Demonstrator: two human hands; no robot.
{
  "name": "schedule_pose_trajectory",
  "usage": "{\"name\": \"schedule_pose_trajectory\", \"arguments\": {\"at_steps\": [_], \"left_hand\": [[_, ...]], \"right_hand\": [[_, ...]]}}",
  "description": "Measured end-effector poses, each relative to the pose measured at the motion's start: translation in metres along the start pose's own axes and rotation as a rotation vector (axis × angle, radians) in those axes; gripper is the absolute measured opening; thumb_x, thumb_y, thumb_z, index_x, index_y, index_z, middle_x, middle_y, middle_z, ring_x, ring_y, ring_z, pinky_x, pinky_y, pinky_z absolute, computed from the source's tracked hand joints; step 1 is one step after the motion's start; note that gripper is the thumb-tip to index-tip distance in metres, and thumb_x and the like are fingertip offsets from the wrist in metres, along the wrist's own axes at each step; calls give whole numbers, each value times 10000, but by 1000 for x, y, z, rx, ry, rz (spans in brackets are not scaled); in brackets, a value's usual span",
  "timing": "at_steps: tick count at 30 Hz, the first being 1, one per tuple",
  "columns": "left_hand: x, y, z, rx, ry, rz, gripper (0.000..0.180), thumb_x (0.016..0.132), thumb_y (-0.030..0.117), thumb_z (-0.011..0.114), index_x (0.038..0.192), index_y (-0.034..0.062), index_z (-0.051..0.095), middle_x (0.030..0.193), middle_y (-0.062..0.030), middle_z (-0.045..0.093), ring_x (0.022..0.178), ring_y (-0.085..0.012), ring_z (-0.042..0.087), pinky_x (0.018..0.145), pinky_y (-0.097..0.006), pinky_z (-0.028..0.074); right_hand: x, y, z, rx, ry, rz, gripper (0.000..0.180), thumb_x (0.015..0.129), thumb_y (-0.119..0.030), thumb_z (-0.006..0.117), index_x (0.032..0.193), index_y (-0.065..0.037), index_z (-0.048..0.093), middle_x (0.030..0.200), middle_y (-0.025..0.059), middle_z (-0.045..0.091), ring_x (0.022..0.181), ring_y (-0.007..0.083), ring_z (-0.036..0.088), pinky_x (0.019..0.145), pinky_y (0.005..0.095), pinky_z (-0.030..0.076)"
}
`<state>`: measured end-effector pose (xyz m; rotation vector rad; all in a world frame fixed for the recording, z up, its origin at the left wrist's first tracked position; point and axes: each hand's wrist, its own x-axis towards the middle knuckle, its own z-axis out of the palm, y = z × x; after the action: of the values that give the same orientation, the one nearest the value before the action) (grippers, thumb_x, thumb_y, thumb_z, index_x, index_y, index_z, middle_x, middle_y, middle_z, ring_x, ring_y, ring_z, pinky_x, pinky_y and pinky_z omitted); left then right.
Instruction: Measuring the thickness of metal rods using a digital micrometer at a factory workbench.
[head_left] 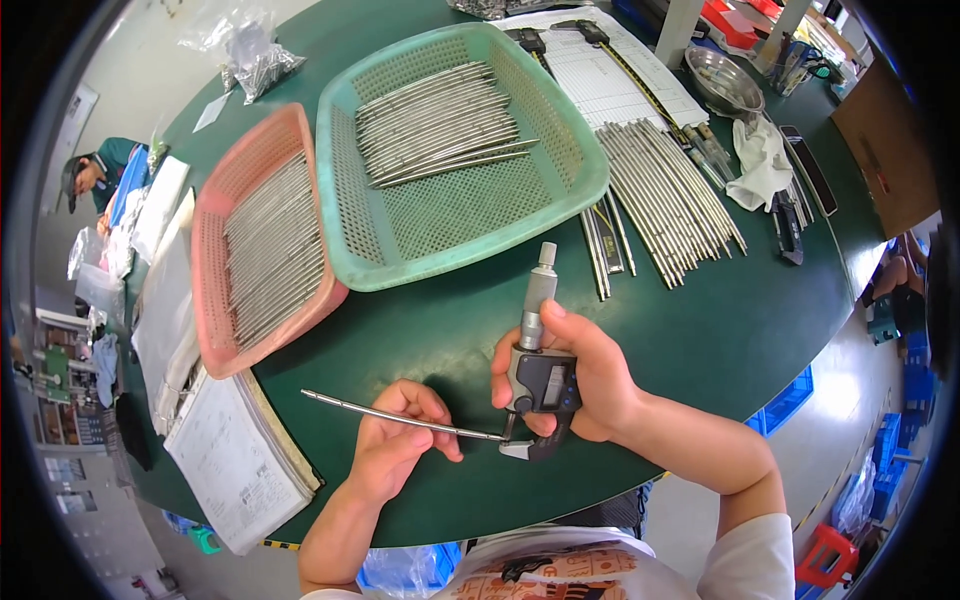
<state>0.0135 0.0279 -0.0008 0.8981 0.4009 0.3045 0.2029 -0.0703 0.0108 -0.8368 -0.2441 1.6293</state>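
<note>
My left hand (402, 440) pinches a thin grooved metal rod (350, 406) between thumb and fingers. The rod's right end lies at the measuring jaws of a digital micrometer (543, 382); whether both jaws touch it is too small to tell. Wrapped round the micrometer's frame, my right hand (590, 375) holds it with the thimble pointing up and the small display facing me. Beyond my hands stands a green plastic basket (465, 255) with a pile of similar rods (435, 120). A pink basket (215, 320) beside it also holds many rods (275, 250).
More rods (670, 200) lie in a row on the green table (700, 330), right of the baskets. Calipers (620, 62) rest on paper sheets behind them. A metal bowl (725, 80), white cloth (758, 165) and phone (808, 170) are at the right. An open binder (240, 465) lies at the left.
</note>
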Motion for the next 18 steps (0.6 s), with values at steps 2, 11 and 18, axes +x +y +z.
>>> {"name": "schedule_pose_trajectory", "arguments": {"at_steps": [2,11,18], "left_hand": [[-1,2,-3,6,-25,7,180,795,111,497,905,-15,429,718,-131,528,648,-201,560,583,-314,486],[-20,32,2,62,-215,70,277,800,83,460,1036,-31,369,699,-167,542,649,-244,569,603,-343,485],[-23,35,0,13,-213,-71,551,663,-26,507,1143,63,251,1017,-151,424,801,-244,530,676,-353,457]], "right_hand": [[1,1,0,-3,-12,-1,580,798,-558,300,845,-25,524,703,137,559,434,147,470,378,229,372],[0,-6,1,55,36,-70,572,866,-448,158,916,12,495,709,130,549,374,146,418,388,235,361],[0,0,3,66,21,-70,600,835,-506,205,913,15,492,719,131,551,378,150,421,397,245,349]]}}
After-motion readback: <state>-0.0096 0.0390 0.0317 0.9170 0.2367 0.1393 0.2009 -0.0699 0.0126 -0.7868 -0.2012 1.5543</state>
